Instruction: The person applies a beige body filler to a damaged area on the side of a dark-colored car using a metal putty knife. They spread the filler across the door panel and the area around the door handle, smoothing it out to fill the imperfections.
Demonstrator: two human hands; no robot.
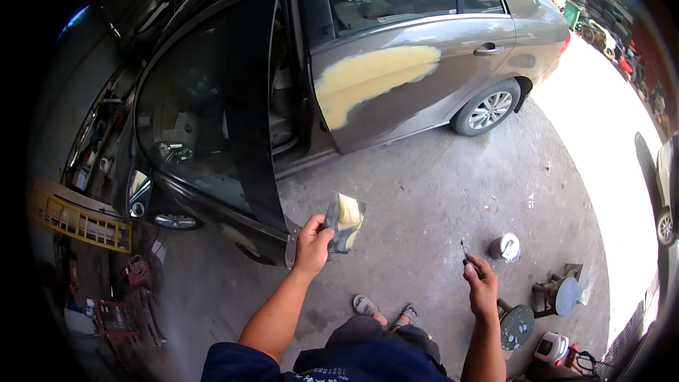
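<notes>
My left hand (312, 246) grips the edge of a flat grey mixing board (338, 242), its thumb on top. A thick dollop of pale yellow filler (348, 211) sits on the board, with more smeared near its edge. In my right hand (482, 287), fingers closed, is a thin putty knife (465, 250), seen nearly edge-on with its tip pointing up. Both hands are in front of me, apart from the car. A broad yellow filler patch (375, 74) covers the front part of the grey-brown rear door (456, 85), which is shut.
The car's front door (205, 106) stands open at left. An open tin (506, 247) rests on the concrete floor, near a round stool (517, 327) and a second stool (566, 296). A yellow ladder (85, 223) and red toolbox (117, 319) lie far left.
</notes>
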